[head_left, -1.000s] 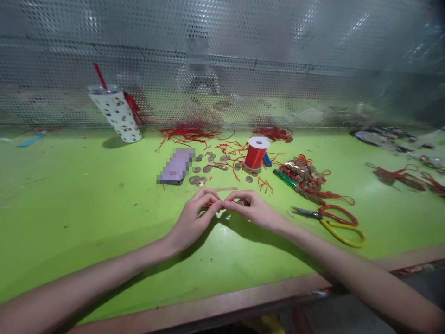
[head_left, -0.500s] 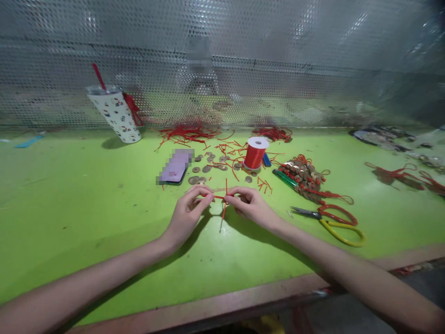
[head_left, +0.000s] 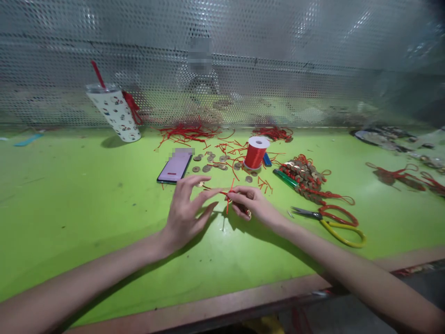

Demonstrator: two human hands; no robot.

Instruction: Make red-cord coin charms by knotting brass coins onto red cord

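My right hand point(head_left: 248, 202) pinches a red cord point(head_left: 228, 195) whose short ends stick out above and below the fingertips. Coins, partly hidden, show under its curled fingers. Just left of it, my left hand point(head_left: 189, 204) has its fingers spread, the index fingertip close to the cord; whether it touches I cannot tell. Brass coins with holes point(head_left: 207, 168) lie scattered beyond the hands. A spool of red cord point(head_left: 255, 154) stands upright behind my right hand. Several short cut pieces of red cord point(head_left: 264, 184) lie near the spool.
A phone point(head_left: 174, 166) lies behind my left hand. Scissors point(head_left: 323, 218) with red and yellow handles rest right of my right hand, below a green lighter point(head_left: 285, 178) and a heap of corded coins point(head_left: 302, 174). A tumbler point(head_left: 116, 116) stands back left before a perforated metal screen point(head_left: 156, 88).
My left hand has let go of the cord and spread its fingers. My right hand keeps its pinch, turned slightly so coins show beneath it. The phone screen is now less covered by blurring.
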